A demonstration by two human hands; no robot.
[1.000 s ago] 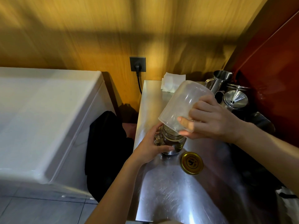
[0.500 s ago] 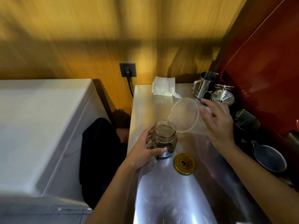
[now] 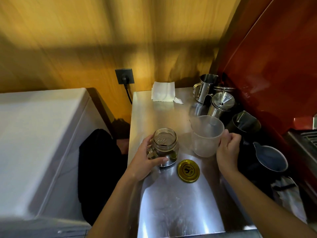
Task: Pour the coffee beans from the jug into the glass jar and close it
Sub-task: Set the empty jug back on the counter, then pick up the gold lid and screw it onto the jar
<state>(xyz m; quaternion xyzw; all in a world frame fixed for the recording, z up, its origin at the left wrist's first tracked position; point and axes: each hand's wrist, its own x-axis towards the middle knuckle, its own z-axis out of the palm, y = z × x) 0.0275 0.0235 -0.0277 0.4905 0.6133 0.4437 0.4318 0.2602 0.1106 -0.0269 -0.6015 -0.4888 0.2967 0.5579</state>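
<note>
Stainless steel counter (image 3: 171, 200) carries all task items and runs from the near edge to the far wooden wall (image 3: 120, 40). Both forearms enter from the near edge and angle toward the centre of the counter.

Left hand (image 3: 145, 160): palm faces right, fingers curled around the left side of the glass jar (image 3: 165, 146), thumb laid across the near lower wall of the jar. The grip is closed on the jar. The jar stands upright on the counter, mouth uncovered, with dark coffee beans (image 3: 163, 146) visible at the bottom.

Right hand (image 3: 227, 148): wrist bent, fingers wrapped at the right side of the translucent plastic jug (image 3: 205, 136). The grip is closed on the jug. The jug is upright just right of the jar, apart from it, mouth up; no beans show inside. Whether its base rests on the counter cannot be told.

The gold lid (image 3: 188, 170) lies flat on the counter, near and slightly right of the jar, between the two wrists, untouched.

Clearances: the left counter edge lies just beside the left hand, with a gap and a dark cloth (image 3: 99, 169) below, then a white appliance (image 3: 39, 143). To the right, metal pitchers (image 3: 221, 103) and dark jugs (image 3: 267, 162) crowd the space close behind the right hand. Bare counter remains on the near side and on the far side up to a folded white paper (image 3: 163, 94).
</note>
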